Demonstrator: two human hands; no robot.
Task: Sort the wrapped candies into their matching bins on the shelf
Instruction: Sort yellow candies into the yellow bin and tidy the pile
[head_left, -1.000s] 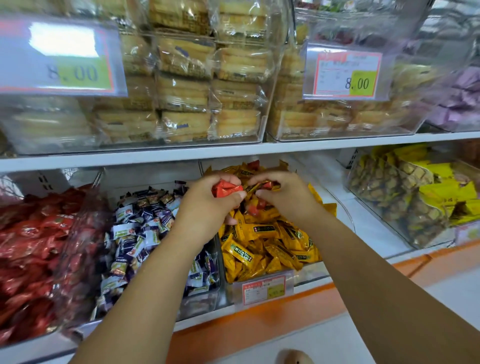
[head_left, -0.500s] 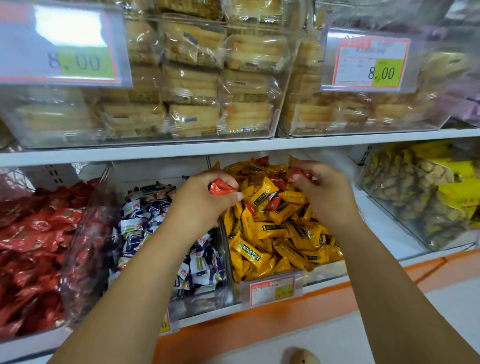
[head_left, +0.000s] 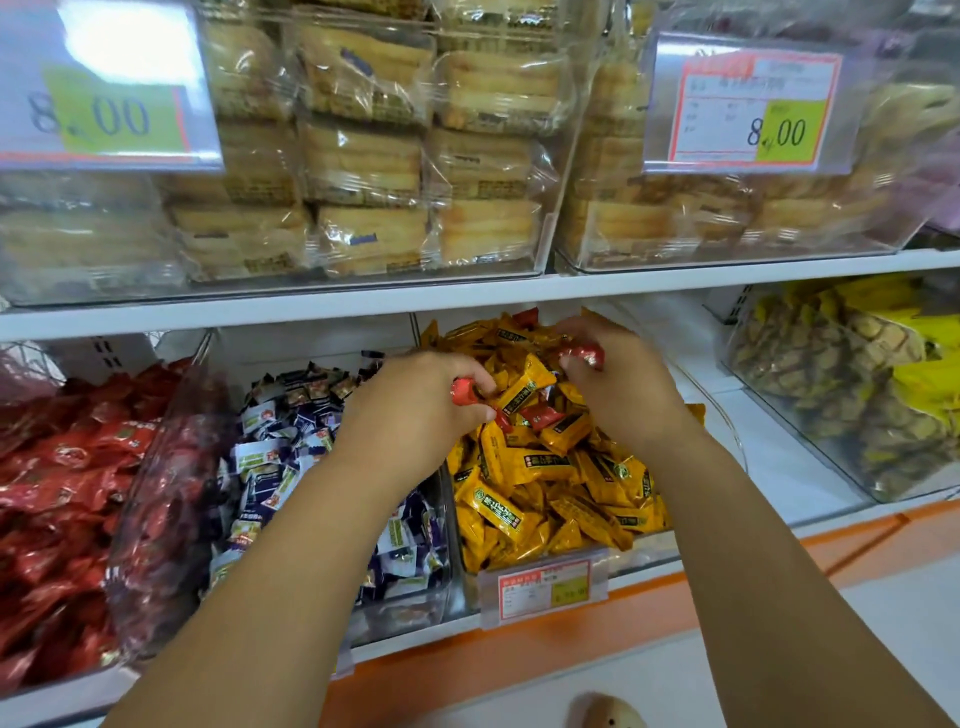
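Since earlier, right hand (head_left: 621, 384) lifted one red candy (head_left: 583, 355); left hand (head_left: 415, 415) fingers grasp another (head_left: 464, 391).

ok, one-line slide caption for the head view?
Left hand and right hand each pinch a red candy picked from the yellow-candy bin.

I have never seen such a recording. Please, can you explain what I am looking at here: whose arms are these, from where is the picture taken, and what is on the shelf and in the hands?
A camera on a person's head looks down at their own bare arms. On the lower shelf stand clear bins: red candies, blue-and-white candies and a yellow candy bin with some red ones mixed in. The left hand pinches a red candy; the right hand pinches another red candy, both over the yellow bin. Packaged pastries fill the shelf above.
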